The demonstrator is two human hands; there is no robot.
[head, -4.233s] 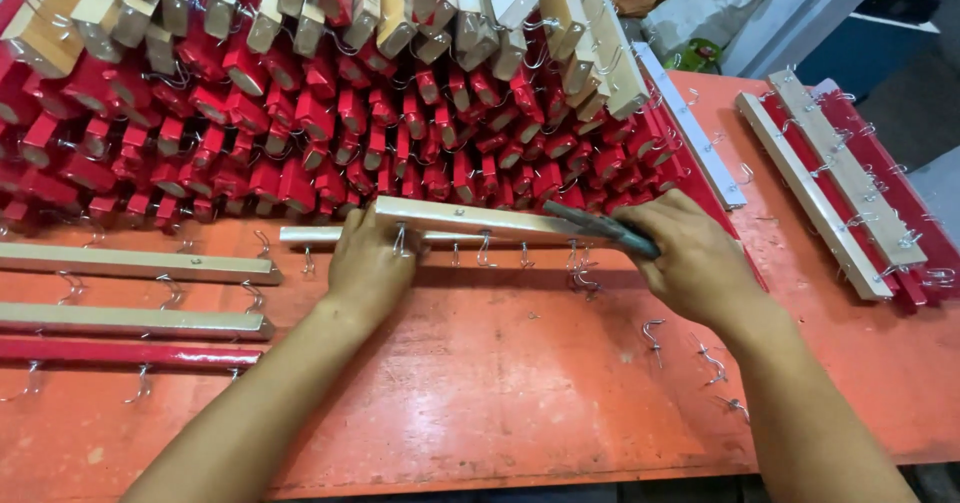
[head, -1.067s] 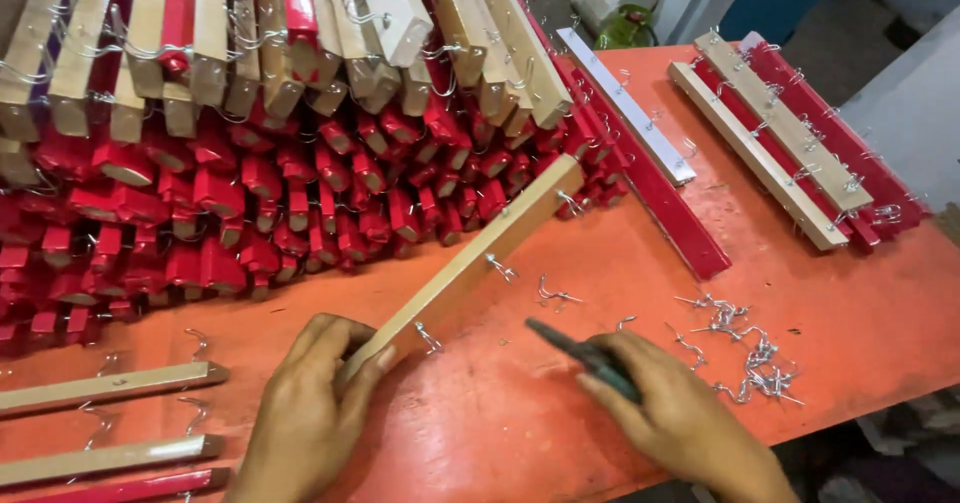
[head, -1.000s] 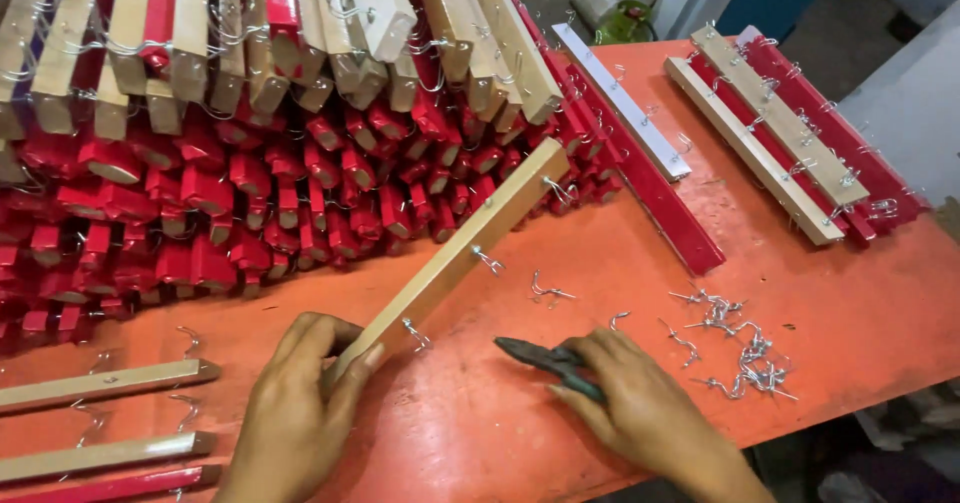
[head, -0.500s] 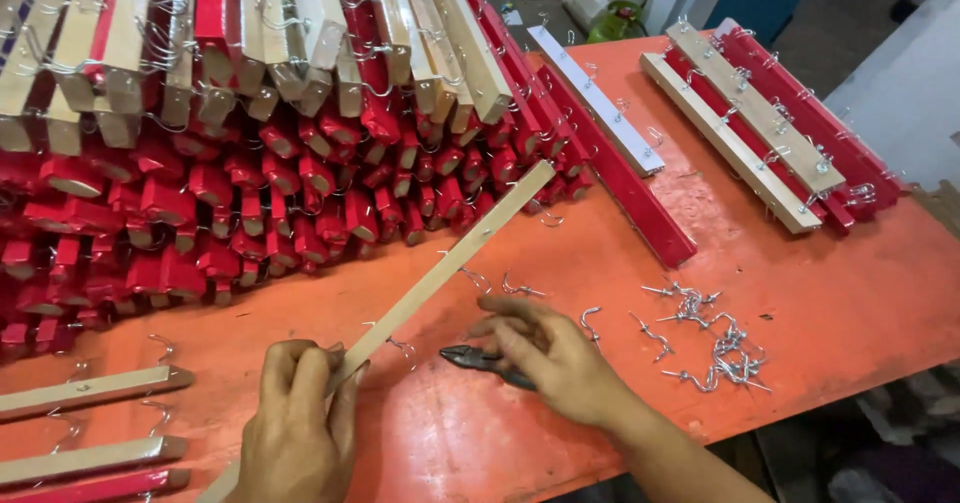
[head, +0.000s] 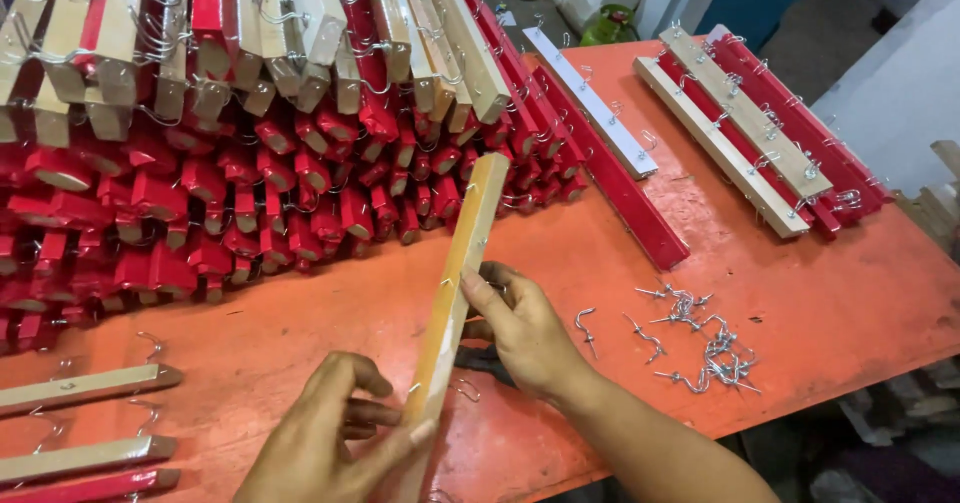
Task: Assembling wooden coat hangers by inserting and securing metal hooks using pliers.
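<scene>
The long pale wooden slat with small metal screw hooks along one edge (head: 455,288) is held up off the orange-red painted tabletop (head: 820,293), running from the near edge toward the heap of red and bare-wood hook strips (head: 250,133). The left hand (head: 335,443) wraps the slat's near end, thumb pressed on its face; the right hand (head: 525,328) pinches the slat's right edge at mid-length with curled fingers — perhaps on a hook, though the view is too tight to be sure. The slat looks light and stiff, unlikely to bend, but its hooks snag, so the bare wood between them is the sensible grip. Right of the slat lies a scatter of loose silver screw hooks (head: 700,348).
</scene>
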